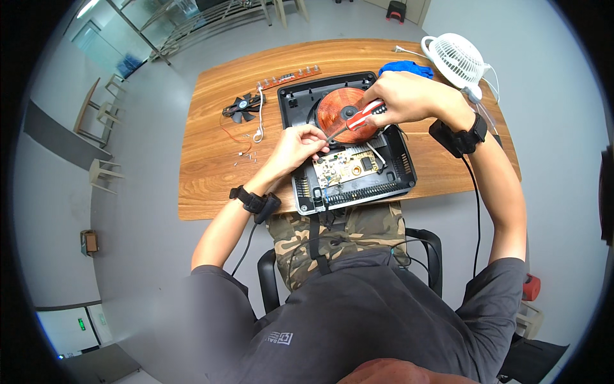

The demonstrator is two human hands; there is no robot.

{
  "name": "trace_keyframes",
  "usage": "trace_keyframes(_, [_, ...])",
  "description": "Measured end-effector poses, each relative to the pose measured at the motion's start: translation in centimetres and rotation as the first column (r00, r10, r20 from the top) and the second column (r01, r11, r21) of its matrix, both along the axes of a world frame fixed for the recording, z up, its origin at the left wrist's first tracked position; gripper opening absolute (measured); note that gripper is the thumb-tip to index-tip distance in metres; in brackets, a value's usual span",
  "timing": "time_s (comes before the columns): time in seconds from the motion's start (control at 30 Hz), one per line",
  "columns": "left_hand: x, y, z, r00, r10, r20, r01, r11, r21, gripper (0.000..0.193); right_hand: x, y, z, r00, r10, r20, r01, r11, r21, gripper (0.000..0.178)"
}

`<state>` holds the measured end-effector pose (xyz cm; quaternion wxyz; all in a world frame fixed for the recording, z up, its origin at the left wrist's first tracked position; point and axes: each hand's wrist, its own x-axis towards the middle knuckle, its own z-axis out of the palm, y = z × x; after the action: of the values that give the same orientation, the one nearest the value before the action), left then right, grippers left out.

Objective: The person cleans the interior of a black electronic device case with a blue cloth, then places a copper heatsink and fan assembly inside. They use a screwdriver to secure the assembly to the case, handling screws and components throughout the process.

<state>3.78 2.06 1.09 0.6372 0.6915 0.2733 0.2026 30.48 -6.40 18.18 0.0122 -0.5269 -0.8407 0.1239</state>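
Wooden table (208,166) on grey floor (144,256); right hand (409,96) holds red screwdriver (358,120); left hand (298,148), grip unclear.

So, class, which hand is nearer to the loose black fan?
Left: the left hand is to the lower right of the black fan; the right hand is much farther right, holding a screwdriver by the copper coil.

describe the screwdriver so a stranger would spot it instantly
On the wooden table sits an open black casing holding a round copper coil. Over the coil, the right hand holds the screwdriver, tip toward the left hand. Its red-and-white handle stands out against the copper.
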Motion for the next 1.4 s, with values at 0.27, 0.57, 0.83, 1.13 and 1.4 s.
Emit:
trace_keyframes(0.27, [-0.2,0.5,-0.1,0.997,-0.015,0.078,0.025,0.991,-0.128,0.012,0.3,0.1,-0.5,1.000,-0.002,-0.031,0.003,1.000,0.013,0.033])
trace_keyframes(0.57, [-0.6,0.5,1.2,0.994,0.020,0.109,0.010,0.963,-0.271,0.018,-0.3,-0.6,1.3,0.999,-0.038,-0.038,0.038,0.999,-0.008,0.035])
trace_keyframes(0.83, [-0.6,0.9,0.7,0.989,-0.078,0.123,0.106,0.966,-0.237,0.018,0.7,0.0,0.7,0.999,-0.031,-0.040,0.028,0.998,-0.059,0.036])
trace_keyframes(1.13, [-0.6,1.0,0.9,0.985,-0.137,0.105,0.154,0.971,-0.183,0.026,0.2,-0.1,1.6,0.999,-0.031,-0.023,0.029,0.997,-0.071,0.038])
trace_keyframes(1.4, [-2.2,-0.8,2.4,0.984,-0.019,-0.176,0.123,0.789,0.603,0.033,0.5,-0.9,1.8,0.997,-0.076,0.010,0.076,0.997,-0.024,0.037])
